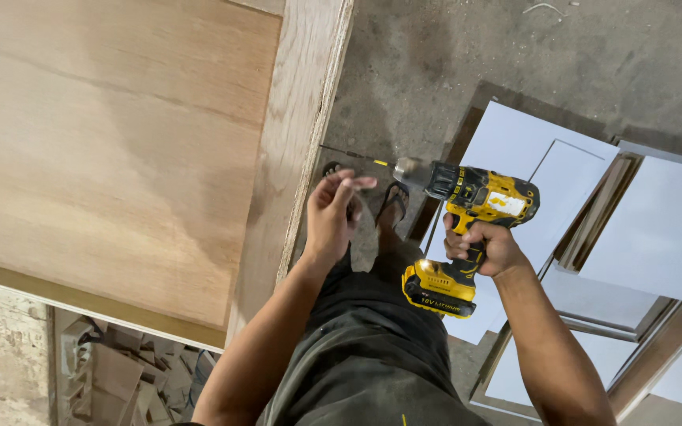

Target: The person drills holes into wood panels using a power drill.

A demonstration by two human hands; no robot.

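Observation:
My right hand (483,246) grips the handle of a yellow and black cordless drill (467,207). Its long thin bit (353,156) points left, with the tip at the raw edge of a large plywood panel (112,150). My left hand (333,209) hovers just right of that edge, below the bit, fingers loosely curled and pinched together. I cannot tell whether something small sits between the fingertips. The panel's narrow side strip (297,134) runs from top to bottom beside my left hand.
White laminated boards (657,229) and a wooden frame (593,229) lie stacked on the concrete floor (515,47) at right. Wood offcuts (128,379) fill a pile at bottom left. My sandalled feet (392,203) stand on the floor below the drill.

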